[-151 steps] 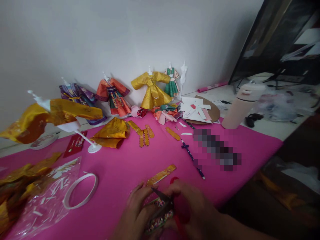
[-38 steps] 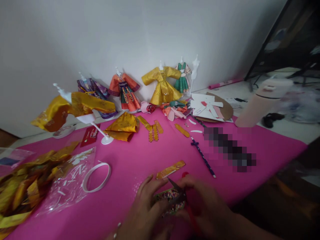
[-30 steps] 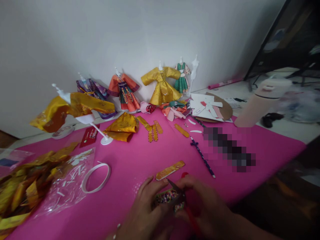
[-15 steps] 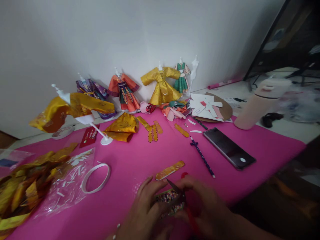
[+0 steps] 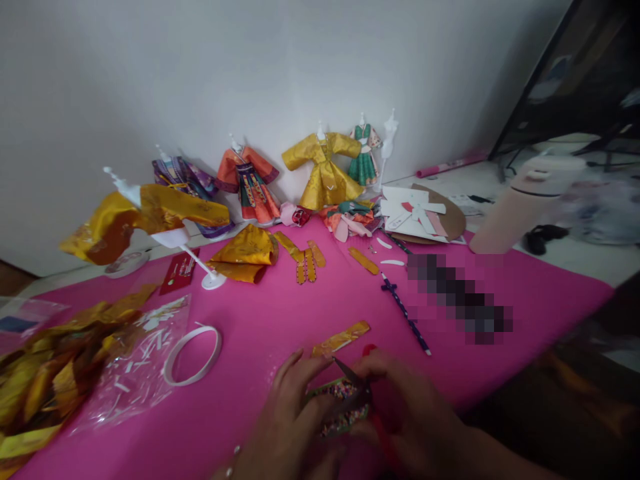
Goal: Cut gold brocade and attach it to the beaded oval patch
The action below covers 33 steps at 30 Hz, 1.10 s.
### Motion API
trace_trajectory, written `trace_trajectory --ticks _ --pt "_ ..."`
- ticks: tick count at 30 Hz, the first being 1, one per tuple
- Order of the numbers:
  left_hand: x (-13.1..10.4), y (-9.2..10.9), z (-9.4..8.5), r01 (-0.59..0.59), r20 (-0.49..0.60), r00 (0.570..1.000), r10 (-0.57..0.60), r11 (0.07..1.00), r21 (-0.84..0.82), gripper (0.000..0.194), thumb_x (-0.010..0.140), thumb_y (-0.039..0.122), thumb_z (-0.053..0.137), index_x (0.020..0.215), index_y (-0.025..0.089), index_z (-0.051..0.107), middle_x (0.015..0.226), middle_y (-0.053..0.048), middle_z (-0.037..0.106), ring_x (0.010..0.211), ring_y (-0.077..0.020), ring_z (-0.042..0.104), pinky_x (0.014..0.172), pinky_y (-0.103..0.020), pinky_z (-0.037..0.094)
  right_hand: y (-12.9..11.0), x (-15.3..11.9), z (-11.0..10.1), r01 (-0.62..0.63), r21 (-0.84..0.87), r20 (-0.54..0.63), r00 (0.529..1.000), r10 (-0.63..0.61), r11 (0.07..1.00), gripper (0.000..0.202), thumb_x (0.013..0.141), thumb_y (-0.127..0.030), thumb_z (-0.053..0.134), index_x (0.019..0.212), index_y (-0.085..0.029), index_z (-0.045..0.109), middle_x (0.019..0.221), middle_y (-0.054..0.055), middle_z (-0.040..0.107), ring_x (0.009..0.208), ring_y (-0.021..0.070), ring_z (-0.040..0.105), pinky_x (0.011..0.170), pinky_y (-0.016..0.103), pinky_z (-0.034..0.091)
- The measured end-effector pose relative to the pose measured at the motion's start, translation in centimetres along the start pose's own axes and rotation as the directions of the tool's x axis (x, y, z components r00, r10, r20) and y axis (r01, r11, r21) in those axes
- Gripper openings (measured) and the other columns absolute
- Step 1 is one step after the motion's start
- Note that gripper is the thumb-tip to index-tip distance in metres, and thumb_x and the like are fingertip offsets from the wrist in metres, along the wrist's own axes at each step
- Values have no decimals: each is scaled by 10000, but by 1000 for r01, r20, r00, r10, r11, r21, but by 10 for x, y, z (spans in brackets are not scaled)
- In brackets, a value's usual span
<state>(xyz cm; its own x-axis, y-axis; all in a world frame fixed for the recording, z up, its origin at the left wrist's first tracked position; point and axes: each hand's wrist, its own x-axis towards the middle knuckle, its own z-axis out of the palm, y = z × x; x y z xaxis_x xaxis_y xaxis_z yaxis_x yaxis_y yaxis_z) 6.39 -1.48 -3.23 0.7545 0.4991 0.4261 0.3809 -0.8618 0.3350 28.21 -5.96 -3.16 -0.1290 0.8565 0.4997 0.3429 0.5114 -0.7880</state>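
Observation:
My right hand (image 5: 405,407) is closed around a pair of scissors (image 5: 356,377) with red handles. Their dark blades are parted and point up and left toward my other hand. My left hand (image 5: 293,410) is bent close to the blades, fingers curled; whatever sits between its fingertips is too small and dark to make out. Partly hidden below both hands is a tray of small multicoloured beads (image 5: 345,421). Just beyond my fingertips lies a gold brocade strip (image 5: 343,338).
A white ribbon ring (image 5: 216,360), a plastic bag of white snippets (image 5: 133,380) and gold fabric scraps (image 5: 30,373) lie left. Dressed miniature mannequins (image 5: 323,167) line the wall. Right are a dark patterned pencil (image 5: 407,320), a pixelated dark object and a pale bottle (image 5: 523,207).
Both hands and the scissors stay in almost the same place. The phone at the right is now covered by a pixelated patch.

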Motion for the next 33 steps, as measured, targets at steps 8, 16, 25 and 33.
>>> trace_trajectory --ticks 8,16,25,33 --pt "-4 -5 1 -31 24 999 31 999 -10 553 792 92 649 1314 243 544 1489 -107 351 1369 -337 379 1149 -591 333 0 1 -1 4 -14 -1 1000 -4 1000 516 713 -63 684 1142 -286 501 943 -10 661 804 174 654 697 281 535" --pt "-1 -4 -1 -45 36 998 45 999 -4 549 776 102 657 1300 236 562 1452 -110 412 1340 -332 432 1146 -573 354 2 1 1 14 -28 -11 1000 -14 1000 525 695 -60 672 1143 -278 506 961 -9 666 826 170 655 725 276 531" --pt "-7 -6 1 -53 17 998 54 998 -44 545 750 104 695 1264 230 566 1469 -116 393 1366 -354 412 1145 -594 349 1 -1 0 2 -20 -5 1000 -2 1000 545 693 -44 680 1150 -285 507 969 -20 669 842 154 659 750 250 532" --pt "1 -2 -2 -52 19 998 53 998 -44 483 778 73 654 1230 227 582 1447 -102 353 1350 -322 382 1165 -576 322 1 1 -2 10 -38 -10 1000 -10 999 551 684 -70 707 1147 -293 506 954 -34 662 813 140 646 745 231 517"
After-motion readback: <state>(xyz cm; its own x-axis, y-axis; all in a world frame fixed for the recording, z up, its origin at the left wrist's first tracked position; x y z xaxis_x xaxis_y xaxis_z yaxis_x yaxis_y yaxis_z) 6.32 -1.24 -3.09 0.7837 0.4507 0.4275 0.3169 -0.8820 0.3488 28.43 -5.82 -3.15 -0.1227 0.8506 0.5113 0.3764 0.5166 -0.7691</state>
